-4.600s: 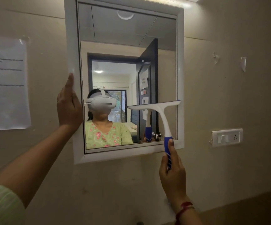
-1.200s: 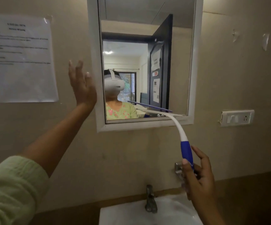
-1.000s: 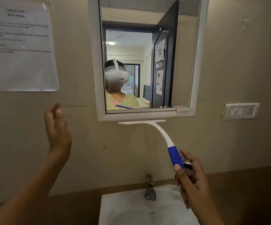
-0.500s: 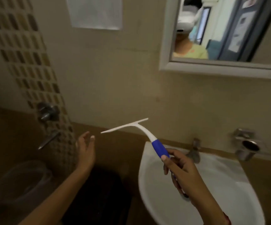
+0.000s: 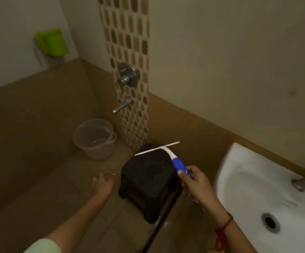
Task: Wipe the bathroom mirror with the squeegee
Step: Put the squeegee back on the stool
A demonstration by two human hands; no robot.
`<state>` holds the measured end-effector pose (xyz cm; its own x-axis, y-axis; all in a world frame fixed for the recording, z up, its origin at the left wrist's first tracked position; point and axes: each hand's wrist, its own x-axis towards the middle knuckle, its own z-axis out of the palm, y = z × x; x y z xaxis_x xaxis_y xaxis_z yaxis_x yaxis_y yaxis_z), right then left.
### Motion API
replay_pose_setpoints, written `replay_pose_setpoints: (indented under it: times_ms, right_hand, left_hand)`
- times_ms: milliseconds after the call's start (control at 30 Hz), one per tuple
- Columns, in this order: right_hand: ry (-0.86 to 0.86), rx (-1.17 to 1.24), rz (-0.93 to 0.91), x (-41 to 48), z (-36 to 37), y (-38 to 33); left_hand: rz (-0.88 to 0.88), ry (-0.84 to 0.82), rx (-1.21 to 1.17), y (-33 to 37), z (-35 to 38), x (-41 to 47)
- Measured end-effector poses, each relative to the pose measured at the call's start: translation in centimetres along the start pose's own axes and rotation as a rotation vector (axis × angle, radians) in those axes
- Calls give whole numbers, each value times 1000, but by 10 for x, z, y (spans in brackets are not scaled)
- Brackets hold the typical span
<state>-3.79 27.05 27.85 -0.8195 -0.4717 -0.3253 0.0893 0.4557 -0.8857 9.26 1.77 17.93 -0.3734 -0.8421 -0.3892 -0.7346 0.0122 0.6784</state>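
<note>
We hold the squeegee (image 5: 168, 155) in our right hand (image 5: 196, 183), fingers wrapped round its blue grip, blade out over the black stool (image 5: 149, 181) and clear of it. Left hand (image 5: 103, 182) hangs empty beside the stool, fingers loosely curled, holding nothing. The mirror isn't in view, only lower wall, floor, a bucket (image 5: 95, 139) near the wall tap (image 5: 123, 105), and the sink (image 5: 257, 189) to our right. Risks, as we judge them: the floor by the stool looks wet, so a slip is possible. The grip sits low on the handle, so the blade could swing and clip the stool or sink rim. If it's set down there carelessly, it could slide off.
</note>
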Motion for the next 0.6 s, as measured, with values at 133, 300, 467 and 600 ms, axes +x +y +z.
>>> replay_pose_setpoints:
  times_ms: [133, 300, 467, 600]
  right_hand:
    - [-2, 6, 101, 34, 38, 31]
    - [65, 88, 266, 88, 75, 77]
    - [134, 133, 304, 137, 105, 112]
    - [166, 115, 256, 175, 126, 133]
  left_hand:
    - [14, 16, 52, -12, 16, 25]
    - [38, -54, 163, -39, 50, 57]
    - [93, -123, 237, -75, 76, 84]
    - [100, -157, 276, -99, 90, 101]
